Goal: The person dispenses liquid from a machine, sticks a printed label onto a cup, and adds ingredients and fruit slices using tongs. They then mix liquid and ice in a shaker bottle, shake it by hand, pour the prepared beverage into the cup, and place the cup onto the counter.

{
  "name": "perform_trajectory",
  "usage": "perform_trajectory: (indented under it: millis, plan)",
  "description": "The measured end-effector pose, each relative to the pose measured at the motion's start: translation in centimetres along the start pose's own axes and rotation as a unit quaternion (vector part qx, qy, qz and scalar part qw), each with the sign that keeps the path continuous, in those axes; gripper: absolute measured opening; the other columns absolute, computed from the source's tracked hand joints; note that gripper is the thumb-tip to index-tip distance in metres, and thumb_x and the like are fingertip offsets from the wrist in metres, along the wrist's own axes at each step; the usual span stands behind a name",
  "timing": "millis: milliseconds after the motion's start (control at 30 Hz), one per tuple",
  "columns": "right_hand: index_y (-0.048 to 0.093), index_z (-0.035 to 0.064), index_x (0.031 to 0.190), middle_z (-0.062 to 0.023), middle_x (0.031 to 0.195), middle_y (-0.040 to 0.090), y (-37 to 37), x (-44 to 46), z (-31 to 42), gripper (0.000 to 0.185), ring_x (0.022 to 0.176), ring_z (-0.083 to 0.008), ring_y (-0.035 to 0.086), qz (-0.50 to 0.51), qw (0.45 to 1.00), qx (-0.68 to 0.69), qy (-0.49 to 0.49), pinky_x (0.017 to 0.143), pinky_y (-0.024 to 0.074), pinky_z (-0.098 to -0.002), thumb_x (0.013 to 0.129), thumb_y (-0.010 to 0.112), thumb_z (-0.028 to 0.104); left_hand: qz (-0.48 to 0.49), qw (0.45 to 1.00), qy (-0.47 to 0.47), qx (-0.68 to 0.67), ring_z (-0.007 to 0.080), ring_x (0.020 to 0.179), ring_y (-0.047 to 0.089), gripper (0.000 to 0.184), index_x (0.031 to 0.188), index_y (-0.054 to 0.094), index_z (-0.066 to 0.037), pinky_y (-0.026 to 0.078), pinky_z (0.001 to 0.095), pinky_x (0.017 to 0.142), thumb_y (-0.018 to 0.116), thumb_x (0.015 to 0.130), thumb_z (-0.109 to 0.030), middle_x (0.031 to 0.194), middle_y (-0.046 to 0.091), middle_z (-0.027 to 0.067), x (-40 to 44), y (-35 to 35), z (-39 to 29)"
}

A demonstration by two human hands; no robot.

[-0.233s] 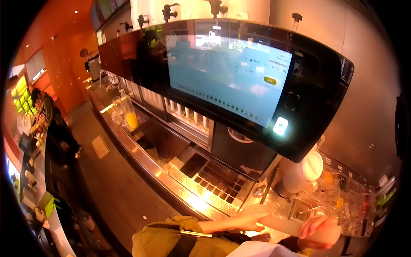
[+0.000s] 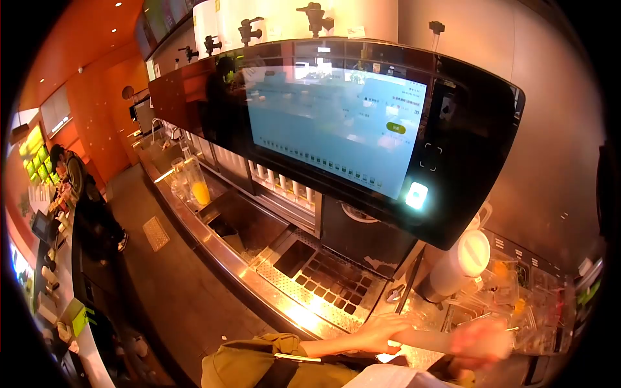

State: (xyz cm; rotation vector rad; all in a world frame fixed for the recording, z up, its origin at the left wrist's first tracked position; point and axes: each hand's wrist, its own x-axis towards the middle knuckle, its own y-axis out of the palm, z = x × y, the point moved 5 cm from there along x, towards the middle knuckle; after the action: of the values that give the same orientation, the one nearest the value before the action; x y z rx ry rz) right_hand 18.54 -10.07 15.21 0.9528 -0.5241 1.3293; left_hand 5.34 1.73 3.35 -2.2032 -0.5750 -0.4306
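Note:
At the lower right of the head view, a pale, smooth cylinder [image 2: 425,340], shaped like a long cup or shaker, lies sideways between my hands. My left hand [image 2: 383,328] is closed about its left end, the fingertips partly hidden. Around the other end is my right hand [image 2: 482,343], closed but smeared by motion. What the cylinder contains does not show. Beneath and beside my hands is the metal counter [image 2: 414,355].
A large screen [image 2: 336,129] overhangs the counter. A drain grate [image 2: 333,281] lies left of my hands; a white-lidded container [image 2: 456,262] and clear tubs [image 2: 501,288] stand beyond. A jug of orange liquid [image 2: 199,191] is farther left. Another person [image 2: 81,187] works across the aisle.
My right hand and the end of the cylinder in it have blurred with quick motion and shifted slightly up and left. The camera view has tilted a little.

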Motion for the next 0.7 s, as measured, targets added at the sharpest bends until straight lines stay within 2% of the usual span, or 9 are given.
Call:
perform_trajectory:
  millis: [67,100,133,267,300,400,533,567,700]
  plan:
    - [0.052,0.0043,0.085,-0.0106,0.075,0.056,0.2,-1.2,-1.7,0.039,0.069,-0.0266,0.06,-0.012,0.998,-0.034,0.059,0.062,0.0487,-0.0354,0.075,0.068,0.038,0.039,0.999,-0.032,-0.008,0.0264,0.102,0.051,0.05,0.105,0.052,-0.009,0.041,0.0366,0.084,0.068,0.059,-0.022,0.109,0.054,0.0072,-0.2,0.1,0.3]
    - [0.048,0.0058,0.086,-0.0102,0.075,0.055,-0.2,-4.5,-5.8,0.037,0.068,-0.0239,0.06,-0.045,0.977,-0.203,0.049,0.061,0.0499,-0.0359,0.075,0.069,0.035,0.057,0.998,-0.04,-0.011,0.0264,0.102,0.051,0.051,0.106,0.052,-0.009,0.041,0.0369,0.084,0.068,0.059,-0.023,0.11,0.054,0.0078,-0.1,0.2,0.4]
    - [0.048,0.0057,0.086,-0.0102,0.075,0.055,0.5,-4.5,-7.1,0.038,0.067,-0.0238,0.059,-0.062,0.967,-0.244,0.048,0.061,0.0498,-0.0358,0.075,0.069,0.035,0.074,0.996,-0.046,-0.013,0.0265,0.103,0.051,0.052,0.106,0.052,-0.009,0.041,0.0371,0.084,0.068,0.059,-0.023,0.111,0.054,0.0084,-0.2,0.3,0.4]
    - [0.047,0.0052,0.087,-0.0104,0.076,0.055,0.7,-2.2,-5.6,0.039,0.067,-0.0235,0.059,-0.079,0.968,-0.232,0.045,0.06,0.0495,-0.0355,0.074,0.069,0.035,-0.004,1.0,-0.013,-0.007,0.0269,0.104,0.05,0.054,0.107,0.052,-0.008,0.041,0.0374,0.085,0.068,0.059,-0.024,0.112,0.054,0.0094,-0.5,-0.3,0.2]
    - [0.047,0.005,0.088,-0.0105,0.076,0.055,0.7,-2.3,-6.0,0.04,0.067,-0.0234,0.059,-0.082,0.965,-0.244,0.048,0.06,0.0494,-0.0354,0.074,0.069,0.035,0.057,0.996,-0.061,-0.031,0.0282,0.107,0.05,0.057,0.11,0.052,-0.008,0.041,0.0369,0.088,0.069,0.057,-0.023,0.113,0.054,0.0096,-0.4,0.2,1.0]
    - [0.047,0.0046,0.089,-0.0106,0.076,0.054,0.4,-1.8,-6.7,0.041,0.066,-0.0232,0.058,-0.082,0.961,-0.263,0.031,0.06,0.0491,-0.0352,0.074,0.069,0.036,-0.003,1.0,-0.02,-0.024,0.0296,0.107,0.049,0.056,0.109,0.053,-0.009,0.04,0.0372,0.089,0.068,0.056,-0.022,0.111,0.054,0.0102,-1.4,0.6,1.3]
    - [0.046,0.0041,0.09,-0.0108,0.076,0.054,-0.9,-2.0,-2.5,0.042,0.066,-0.0228,0.058,-0.111,0.969,-0.217,0.024,0.06,0.0487,-0.0348,0.074,0.069,0.036,-0.013,0.998,-0.046,-0.034,0.0296,0.107,0.049,0.055,0.104,0.053,-0.006,0.04,0.0382,0.091,0.068,0.053,-0.021,0.108,0.055,0.0118,-1.3,0.4,1.5]
    - [0.046,0.004,0.09,-0.0108,0.076,0.054,-0.9,-1.9,-2.6,0.043,0.066,-0.0228,0.058,-0.109,0.969,-0.221,0.034,0.06,0.0486,-0.0347,0.074,0.069,0.036,-0.033,0.999,-0.001,-0.025,0.0305,0.105,0.049,0.055,0.104,0.054,-0.006,0.04,0.0384,0.089,0.068,0.052,-0.021,0.107,0.055,0.0118,-1.0,-0.2,1.2]
    - [0.046,0.0034,0.091,-0.011,0.077,0.054,0.2,-3.2,-6.1,0.044,0.065,-0.0224,0.057,-0.092,0.959,-0.26,0.061,0.059,0.0482,-0.0344,0.074,0.069,0.036,-0.046,0.997,-0.024,-0.053,0.0304,0.103,0.051,0.051,0.101,0.055,-0.005,0.042,0.0387,0.087,0.067,0.054,-0.022,0.106,0.056,0.0114,-0.7,-0.3,1.2]
